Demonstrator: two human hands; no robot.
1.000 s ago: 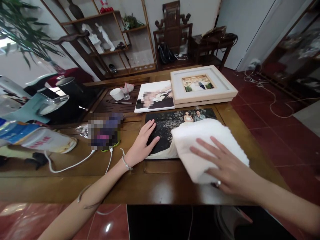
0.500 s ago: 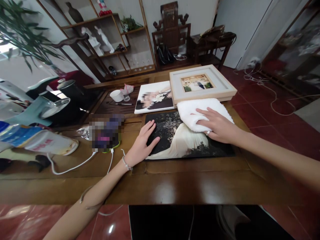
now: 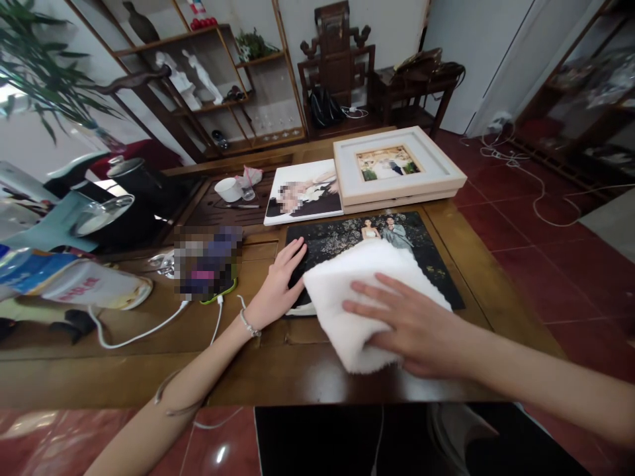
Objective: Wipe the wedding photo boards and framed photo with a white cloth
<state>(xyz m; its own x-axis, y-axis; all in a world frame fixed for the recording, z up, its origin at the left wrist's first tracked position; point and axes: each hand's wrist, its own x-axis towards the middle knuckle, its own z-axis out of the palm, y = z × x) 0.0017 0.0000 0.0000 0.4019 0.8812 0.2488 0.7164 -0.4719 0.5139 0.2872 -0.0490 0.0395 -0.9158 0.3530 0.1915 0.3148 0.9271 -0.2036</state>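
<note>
A dark wedding photo panel (image 3: 421, 241) lies flat on the wooden table (image 3: 278, 370). My left hand (image 3: 276, 284) rests open on the panel's left edge, fingers flat. A folded white towel (image 3: 347, 291) covers the panel's near left part and hangs over its front edge. My right hand (image 3: 407, 324) presses flat on the towel, fingers spread and stretched out.
Behind the panel lie a second photo canvas (image 3: 303, 193) and a pale wooden picture frame (image 3: 397, 168). A white cup (image 3: 229, 189) sits on the tea tray. A blurred phone (image 3: 208, 259) with white cables lies at left. Shelves and a carved chair stand behind.
My right hand has slid the towel from the panel's far edge back toward me and to the left. The left hand has stayed on the panel's edge.
</note>
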